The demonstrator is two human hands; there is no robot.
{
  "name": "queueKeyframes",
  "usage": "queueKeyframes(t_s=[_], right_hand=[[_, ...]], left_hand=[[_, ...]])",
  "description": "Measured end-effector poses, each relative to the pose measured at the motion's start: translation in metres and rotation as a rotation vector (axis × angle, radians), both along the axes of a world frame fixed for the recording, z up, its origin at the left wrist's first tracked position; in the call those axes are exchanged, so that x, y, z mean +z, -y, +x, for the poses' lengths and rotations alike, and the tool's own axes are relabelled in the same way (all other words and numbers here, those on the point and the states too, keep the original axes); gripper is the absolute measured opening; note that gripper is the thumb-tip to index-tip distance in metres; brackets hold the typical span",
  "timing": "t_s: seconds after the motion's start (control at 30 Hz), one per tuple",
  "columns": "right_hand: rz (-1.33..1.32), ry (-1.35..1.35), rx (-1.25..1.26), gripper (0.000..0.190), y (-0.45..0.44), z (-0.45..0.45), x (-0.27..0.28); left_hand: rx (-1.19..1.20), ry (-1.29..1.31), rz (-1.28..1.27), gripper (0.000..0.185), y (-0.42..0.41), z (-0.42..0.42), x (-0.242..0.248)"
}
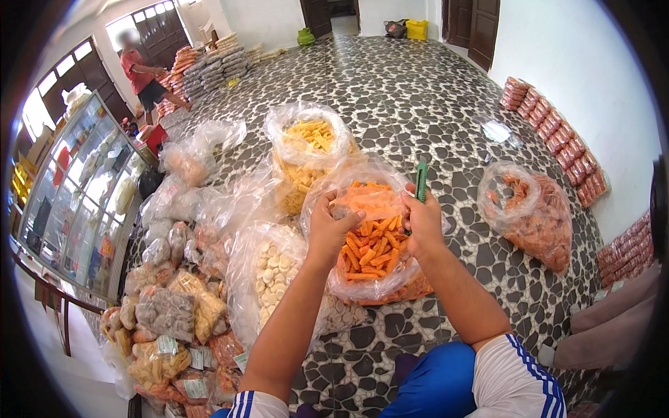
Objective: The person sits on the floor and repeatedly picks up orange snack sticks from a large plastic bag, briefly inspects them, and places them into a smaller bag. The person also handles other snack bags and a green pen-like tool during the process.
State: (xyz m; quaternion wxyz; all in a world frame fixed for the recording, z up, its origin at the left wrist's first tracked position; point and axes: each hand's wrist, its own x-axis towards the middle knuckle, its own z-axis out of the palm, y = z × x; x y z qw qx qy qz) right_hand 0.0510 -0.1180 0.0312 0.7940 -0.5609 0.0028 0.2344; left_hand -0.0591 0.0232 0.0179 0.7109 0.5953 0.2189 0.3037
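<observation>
My left hand point(334, 227) pinches one side of a small clear plastic bag point(372, 204). The opposite side of that bag is at the fingers of my right hand point(426, 222), which also grips a green utility knife point(421, 180) held upright; its lower end is partly hidden. Directly below is a large open plastic sack point(355, 286) of orange stick snacks point(370, 253), seen partly through the small bag. A sack of yellow snacks point(312, 137) stands behind it. White round chips point(273, 274) fill another sack, beside my left forearm.
Packed snack bags point(167, 313) are heaped at left, near a glass display case point(78, 198). At right are an open sack of reddish-brown snacks point(541, 219) and stacked packs point(562, 141) along the wall. A person point(140, 73) stands far left by piled bags point(217, 68).
</observation>
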Motion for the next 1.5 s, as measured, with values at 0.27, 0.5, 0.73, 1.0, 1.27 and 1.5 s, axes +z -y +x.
queueKeyframes(t_s=[0.27,0.5,0.73,1.0,1.27,1.5], right_hand=[[-0.148,0.340,0.111,0.014,-0.003,-0.003,-0.011],[-0.113,0.267,0.216,0.015,-0.038,-0.037,-0.015],[-0.076,0.290,0.404,0.017,-0.163,-0.095,-0.026],[-0.060,0.400,0.384,0.025,-0.301,-0.138,-0.058],[-0.004,0.240,0.584,0.038,-0.289,-0.265,-0.093],[0.091,0.444,0.792,0.030,-0.258,-0.391,-0.118]], left_hand=[[0.067,-0.060,0.020,0.039,-0.017,-0.016,-0.016],[0.147,-0.082,-0.029,0.048,-0.048,-0.073,-0.031],[0.396,-0.065,-0.120,0.080,-0.113,-0.133,-0.033],[0.355,-0.134,-0.131,0.074,-0.158,-0.174,-0.052],[0.378,-0.118,-0.094,0.049,-0.166,-0.271,-0.076],[0.568,-0.024,-0.080,0.031,-0.136,-0.391,-0.113]])
